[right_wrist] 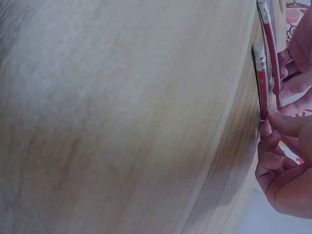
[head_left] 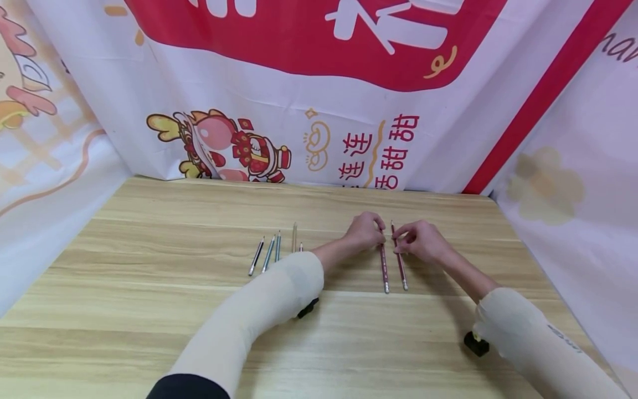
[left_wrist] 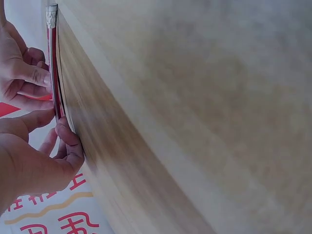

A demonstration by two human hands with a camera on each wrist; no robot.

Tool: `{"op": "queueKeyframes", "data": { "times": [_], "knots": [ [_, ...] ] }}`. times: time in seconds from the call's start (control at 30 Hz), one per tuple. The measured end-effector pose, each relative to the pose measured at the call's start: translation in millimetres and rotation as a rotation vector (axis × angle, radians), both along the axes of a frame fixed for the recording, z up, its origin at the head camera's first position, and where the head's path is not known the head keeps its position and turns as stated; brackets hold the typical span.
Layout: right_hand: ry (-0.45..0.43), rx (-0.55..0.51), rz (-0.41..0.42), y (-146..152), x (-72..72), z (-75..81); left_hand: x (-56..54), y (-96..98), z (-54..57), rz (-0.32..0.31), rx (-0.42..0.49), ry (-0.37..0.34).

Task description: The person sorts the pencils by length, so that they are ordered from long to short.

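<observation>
We're seeing left hand (head_left: 366, 230) pinching left red pencil (head_left: 384, 269) and right hand (head_left: 421, 241) pinching right red pencil (head_left: 401, 269), both well in from side edges of table (head_left: 359, 349), cloth (head_left: 279, 91) walling off the back, left sleeve (head_left: 264, 296) blocking part of other pencils (head_left: 256, 256).

From the head we look forward and down across the table (head_left: 124, 332); from each wrist, nearer and turned sideways, we also see the left hand (head_left: 365, 231) and right hand (head_left: 423, 242).

a wood-grain table (head_left: 114, 310) bears two red pencils (head_left: 384, 269) and, leftward, perhaps five other pencils (head_left: 256, 256).
</observation>
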State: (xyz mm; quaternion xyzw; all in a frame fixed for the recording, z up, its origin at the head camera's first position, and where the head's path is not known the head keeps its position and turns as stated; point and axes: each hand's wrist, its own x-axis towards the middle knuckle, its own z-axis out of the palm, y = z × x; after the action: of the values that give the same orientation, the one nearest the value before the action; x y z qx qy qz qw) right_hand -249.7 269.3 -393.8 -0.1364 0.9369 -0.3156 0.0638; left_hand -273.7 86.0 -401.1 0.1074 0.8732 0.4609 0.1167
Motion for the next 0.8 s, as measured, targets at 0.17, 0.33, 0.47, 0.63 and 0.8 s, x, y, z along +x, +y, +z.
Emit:
{"op": "queueKeyframes", "data": {
  "times": [0.17,0.33,0.47,0.63,0.8],
  "knots": [
    [0.015,0.001,0.007,-0.6,0.1,0.5,-0.4,2.3,1.2,-0.007,-0.025,0.011],
    [0.021,-0.005,0.01,-0.9,-0.2,0.4,0.3,2.9,3.4,-0.026,-0.055,0.009],
    [0.016,-0.009,0.009,-1.0,-0.5,0.4,1.2,3.2,5.1,-0.056,-0.089,0.013],
    [0.015,-0.004,0.004,-1.3,-0.5,0.9,2.6,3.9,5.7,-0.069,-0.138,0.038],
    [0.019,0.0,0.005,-1.2,-0.4,1.0,3.2,4.3,6.8,-0.073,-0.159,0.045]
  ]
}}
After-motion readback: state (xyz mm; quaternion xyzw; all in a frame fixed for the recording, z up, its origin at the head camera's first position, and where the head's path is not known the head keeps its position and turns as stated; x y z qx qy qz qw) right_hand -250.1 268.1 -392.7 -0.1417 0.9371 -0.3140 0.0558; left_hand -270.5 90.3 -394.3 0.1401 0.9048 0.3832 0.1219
